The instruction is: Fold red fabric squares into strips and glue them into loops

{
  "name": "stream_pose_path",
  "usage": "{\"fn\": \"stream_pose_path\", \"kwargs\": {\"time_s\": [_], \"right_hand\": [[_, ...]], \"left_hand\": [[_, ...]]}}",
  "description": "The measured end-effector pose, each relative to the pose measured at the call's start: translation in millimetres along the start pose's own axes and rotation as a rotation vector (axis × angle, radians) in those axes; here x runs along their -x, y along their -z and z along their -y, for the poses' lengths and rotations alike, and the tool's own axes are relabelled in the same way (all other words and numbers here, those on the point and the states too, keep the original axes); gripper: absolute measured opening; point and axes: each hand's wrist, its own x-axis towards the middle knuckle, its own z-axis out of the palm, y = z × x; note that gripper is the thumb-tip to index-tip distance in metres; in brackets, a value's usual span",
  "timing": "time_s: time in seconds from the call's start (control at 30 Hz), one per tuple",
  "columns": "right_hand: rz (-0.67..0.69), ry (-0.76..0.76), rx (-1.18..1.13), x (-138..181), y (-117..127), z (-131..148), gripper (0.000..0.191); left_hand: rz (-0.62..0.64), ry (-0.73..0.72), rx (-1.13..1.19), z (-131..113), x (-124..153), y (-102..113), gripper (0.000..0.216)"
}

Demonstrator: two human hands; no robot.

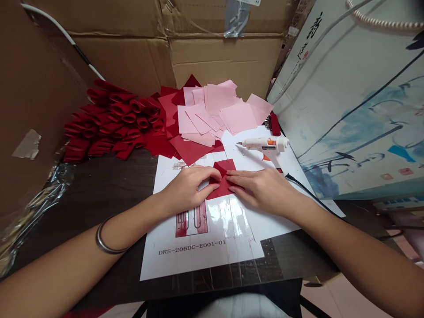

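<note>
A small red square (222,189) of paper or felt lies on the printed white sheet in front of me, its upper part apparently creased or folded. My left hand (188,187) is closed at the square's left side, thumb and index finger on it. From the right, my right hand (261,187) grips the opposite side, fingers pressed together over the square and thumb below. Just beyond my right hand, a white hot glue gun (265,143) rests on its side with its nozzle pointing left.
Rolled red pieces (115,117) are heaped at the back left. Pink squares (215,106) lie loosely over flat red squares (190,150) behind my hands. Cardboard (225,62) walls the back, and a painted white panel (357,119) stands right. The glue gun's black cord (308,192) runs right.
</note>
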Motion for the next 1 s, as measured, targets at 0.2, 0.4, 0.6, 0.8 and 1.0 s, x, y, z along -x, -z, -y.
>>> {"fn": "stream_pose_path", "kwargs": {"time_s": [0.2, 0.4, 0.6, 0.8, 1.0], "right_hand": [[0.01, 0.024, -0.015, -0.9, 1.2, -7.0, 0.036], [0.022, 0.016, -0.084, -3.1, 3.1, -8.4, 0.034], [-0.008, 0.017, -0.084, -3.6, 1.7, -8.4, 0.031], [-0.028, 0.016, -0.071, -2.6, -0.6, -8.3, 0.031], [-0.038, 0.026, -0.038, -1.6, -0.1, -6.9, 0.032]], "left_hand": [[0.047, -0.094, -0.075, 6.0, 1.0, 0.3, 0.034], [0.058, -0.129, -0.132, 6.9, 1.8, -0.6, 0.033], [0.11, -0.116, -0.177, 6.1, 0.8, -0.6, 0.031], [0.132, -0.063, -0.209, 1.5, 0.8, -0.3, 0.028], [0.121, -0.089, -0.194, 0.5, 1.9, -0.5, 0.025]]}}
